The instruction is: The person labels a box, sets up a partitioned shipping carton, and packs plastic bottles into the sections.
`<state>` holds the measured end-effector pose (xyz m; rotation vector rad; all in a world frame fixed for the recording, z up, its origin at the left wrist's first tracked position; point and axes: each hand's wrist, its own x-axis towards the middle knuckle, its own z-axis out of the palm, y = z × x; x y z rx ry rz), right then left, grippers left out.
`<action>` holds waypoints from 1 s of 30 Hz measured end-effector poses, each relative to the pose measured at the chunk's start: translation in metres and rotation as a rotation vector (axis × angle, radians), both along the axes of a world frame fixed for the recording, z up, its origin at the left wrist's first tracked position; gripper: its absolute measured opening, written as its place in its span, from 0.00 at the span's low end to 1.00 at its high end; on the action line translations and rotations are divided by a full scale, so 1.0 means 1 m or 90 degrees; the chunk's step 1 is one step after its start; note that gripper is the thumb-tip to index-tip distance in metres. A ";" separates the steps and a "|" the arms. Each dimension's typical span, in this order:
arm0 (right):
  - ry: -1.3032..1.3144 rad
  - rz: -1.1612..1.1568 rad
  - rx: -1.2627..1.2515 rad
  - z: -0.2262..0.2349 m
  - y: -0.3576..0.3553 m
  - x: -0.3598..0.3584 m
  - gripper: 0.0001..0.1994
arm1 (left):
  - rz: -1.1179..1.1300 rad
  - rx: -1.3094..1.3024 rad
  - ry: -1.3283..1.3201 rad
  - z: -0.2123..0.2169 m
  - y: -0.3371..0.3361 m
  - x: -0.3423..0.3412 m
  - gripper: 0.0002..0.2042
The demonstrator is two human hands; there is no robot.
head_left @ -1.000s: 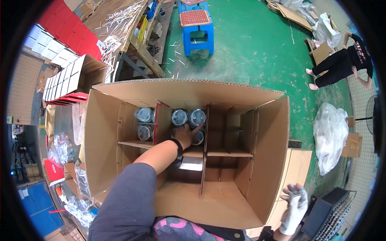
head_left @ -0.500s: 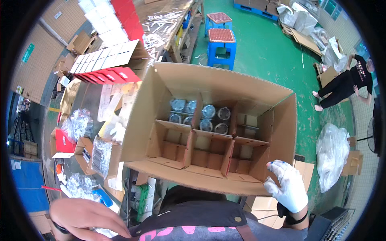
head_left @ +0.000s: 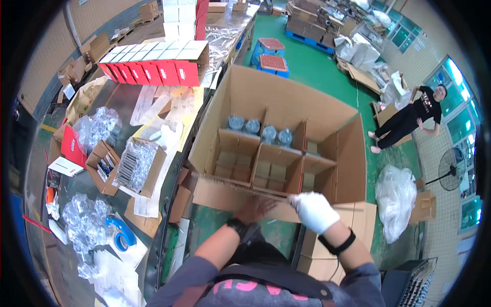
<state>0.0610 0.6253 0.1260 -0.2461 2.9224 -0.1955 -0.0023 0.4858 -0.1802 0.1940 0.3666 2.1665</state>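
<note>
As the bare left hand (head_left: 255, 209) blurs against the near flap (head_left: 220, 196) of a big brown cardboard box (head_left: 294, 97), the white-gloved right hand (head_left: 313, 211) meets the rim just beside it; whether either grip is closed, I can't tell! The box stands open, straight ahead, and there, in its far-left and far-middle compartments, sit clear, round-topped containers (head_left: 269, 134). Farther off, two blue stools (head_left: 273, 63) with reddish-brown seats stand on green floor (head_left: 312, 64).
</note>
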 end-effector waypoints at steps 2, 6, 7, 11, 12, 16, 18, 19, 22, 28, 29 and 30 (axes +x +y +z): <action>-0.022 -0.040 0.018 -0.004 0.007 0.029 0.04 | -0.092 -0.164 -0.244 0.063 0.003 0.025 0.23; -0.052 -0.031 0.020 -0.008 -0.008 0.035 0.08 | -0.082 -0.132 -0.273 0.080 -0.016 0.043 0.19; -0.044 -0.065 0.021 -0.011 -0.007 0.029 0.10 | -0.081 -0.135 -0.282 0.081 -0.016 0.044 0.19; 0.069 -0.056 -0.011 -0.019 -0.026 0.041 0.15 | -0.086 -0.431 0.383 0.083 -0.023 0.040 0.18; 0.104 -0.067 0.029 -0.024 -0.030 0.049 0.14 | -0.123 -0.734 0.938 0.087 -0.024 0.043 0.17; 0.199 -0.086 0.044 -0.042 -0.039 0.065 0.11 | -0.144 -0.754 0.960 0.086 -0.036 0.056 0.21; 0.225 -0.082 0.047 -0.046 -0.042 0.068 0.10 | -0.186 -0.737 0.942 0.075 -0.031 0.062 0.21; 0.234 -0.078 0.045 -0.047 -0.043 0.070 0.09 | -0.207 -0.728 0.932 0.070 -0.025 0.062 0.21; 0.212 -0.092 0.038 -0.054 -0.047 0.079 0.08 | -0.270 -0.699 0.896 0.047 -0.044 0.076 0.21; 0.263 -0.067 0.009 -0.104 -0.065 0.121 0.13 | -0.410 -0.648 0.796 0.020 -0.074 0.081 0.21; 0.144 -0.036 0.020 -0.108 -0.062 0.119 0.16 | -0.436 -0.637 0.778 0.015 -0.081 0.084 0.22; 0.035 0.004 0.029 -0.116 -0.057 0.114 0.18 | -0.450 -0.635 0.764 0.009 -0.099 0.085 0.22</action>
